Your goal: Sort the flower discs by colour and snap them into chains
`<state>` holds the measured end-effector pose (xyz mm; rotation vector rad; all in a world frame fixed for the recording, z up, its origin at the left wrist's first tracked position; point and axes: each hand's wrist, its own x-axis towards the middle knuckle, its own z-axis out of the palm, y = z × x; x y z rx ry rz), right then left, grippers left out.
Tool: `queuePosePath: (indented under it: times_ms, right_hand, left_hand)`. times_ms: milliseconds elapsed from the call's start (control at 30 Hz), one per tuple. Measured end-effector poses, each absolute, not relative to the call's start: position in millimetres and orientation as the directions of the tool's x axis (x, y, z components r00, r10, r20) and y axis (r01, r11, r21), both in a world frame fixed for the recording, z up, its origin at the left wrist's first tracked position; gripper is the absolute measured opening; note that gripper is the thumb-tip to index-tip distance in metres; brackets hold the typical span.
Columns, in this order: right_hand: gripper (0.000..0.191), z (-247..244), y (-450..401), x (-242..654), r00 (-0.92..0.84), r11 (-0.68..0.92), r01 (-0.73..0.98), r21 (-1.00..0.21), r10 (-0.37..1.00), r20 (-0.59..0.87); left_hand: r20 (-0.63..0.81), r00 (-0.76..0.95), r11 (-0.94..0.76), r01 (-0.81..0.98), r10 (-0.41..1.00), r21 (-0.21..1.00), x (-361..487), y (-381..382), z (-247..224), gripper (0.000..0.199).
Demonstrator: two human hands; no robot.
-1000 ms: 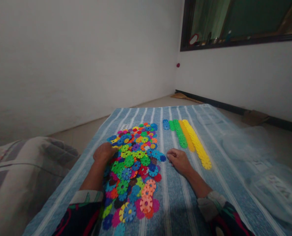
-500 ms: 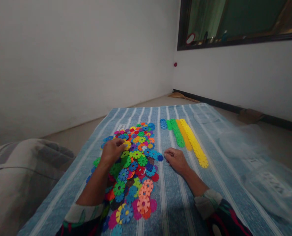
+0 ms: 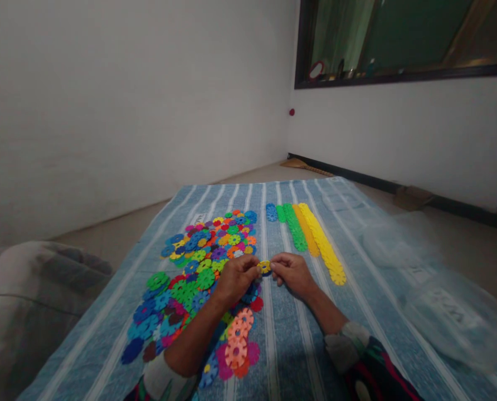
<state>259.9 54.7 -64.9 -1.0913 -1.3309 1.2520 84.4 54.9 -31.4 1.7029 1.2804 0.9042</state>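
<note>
Between my two hands is a yellow notched plastic disc (image 3: 265, 267), with a dark blue edge showing just under it. My left hand (image 3: 239, 278) pinches its left side, reaching over the right part of a mixed pile of colourful notched discs (image 3: 202, 278). On the disc's other side, my right hand (image 3: 291, 271) has thumb and fingertips closed at its edge. Beyond my right hand lie overlapping rows of discs: a long yellow row (image 3: 321, 239), an orange row (image 3: 306, 225), green rows (image 3: 294, 225) and a short blue row (image 3: 271, 212). My left forearm covers part of the pile.
A blue and white striped cloth (image 3: 282, 334) covers the table. Clear plastic bags (image 3: 453, 317) with labels lie along its right side. A grey fabric-covered shape (image 3: 35, 301) stands at the left. White walls and a window (image 3: 403, 39) are behind.
My left hand has moved right from the pile with the yellow disc, meeting my right hand. My right hand has moved slightly and now touches the disc. The view has shifted a little.
</note>
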Motion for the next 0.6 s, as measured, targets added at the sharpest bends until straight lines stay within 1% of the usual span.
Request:
queuePosePath:
  times_ms: [100, 167, 200, 233, 300, 367, 433, 500, 600]
  right_hand:
    - [0.013, -46.5, 57.0, 280.8, -0.179, 0.121, 0.136, -0.983, 0.979, 0.095]
    - [0.012, -28.7, 57.2, 305.0, -0.213, 0.179, 0.31, -0.934, 0.97, 0.115]
    - [0.012, -19.9, 56.4, 319.2, -0.221, 0.183, 0.382, -0.906, 0.97, 0.102]
    - [0.013, -12.0, 55.1, 334.1, -0.215, 0.163, 0.43, -0.888, 0.974, 0.074]
    - [0.014, -0.4, 50.9, 363.3, -0.194, 0.077, 0.508, -0.858, 0.981, -0.027]
    - [0.013, 5.0, 46.0, 388.2, -0.138, -0.024, 0.587, -0.81, 0.982, -0.129]
    - [0.012, 6.1, 41.7, 406.3, -0.091, -0.091, 0.652, -0.753, 0.976, -0.197]
    - [0.011, 5.3, 38.8, 417.0, -0.071, -0.136, 0.679, -0.721, 0.966, -0.249]
    - [0.012, 3.4, 36.8, 422.6, -0.057, -0.193, 0.682, -0.706, 0.948, -0.314]
  left_hand:
    - [0.067, 0.24, -0.167, 0.43, 0.969, 0.887, 84.0, 54.4, -33.8, 0.015]
    - [0.056, 0.232, -0.16, 0.459, 0.971, 0.874, 83.9, 54.0, -34.4, 0.017]
    - [0.051, 0.226, -0.155, 0.47, 0.973, 0.869, 84.0, 53.7, -34.5, 0.018]
    - [0.047, 0.224, -0.152, 0.481, 0.974, 0.864, 84.2, 53.5, -34.4, 0.018]
    - [0.046, 0.234, -0.161, 0.504, 0.971, 0.848, 84.7, 53.0, -33.7, 0.019]
    - [0.058, 0.248, -0.186, 0.533, 0.967, 0.825, 85.4, 52.5, -32.3, 0.019]
    - [0.071, 0.263, -0.212, 0.558, 0.962, 0.802, 86.1, 51.9, -30.5, 0.02]
    - [0.076, 0.281, -0.231, 0.576, 0.957, 0.784, 86.6, 51.2, -28.9, 0.02]
    - [0.079, 0.305, -0.257, 0.605, 0.949, 0.754, 86.6, 50.4, -27.9, 0.02]
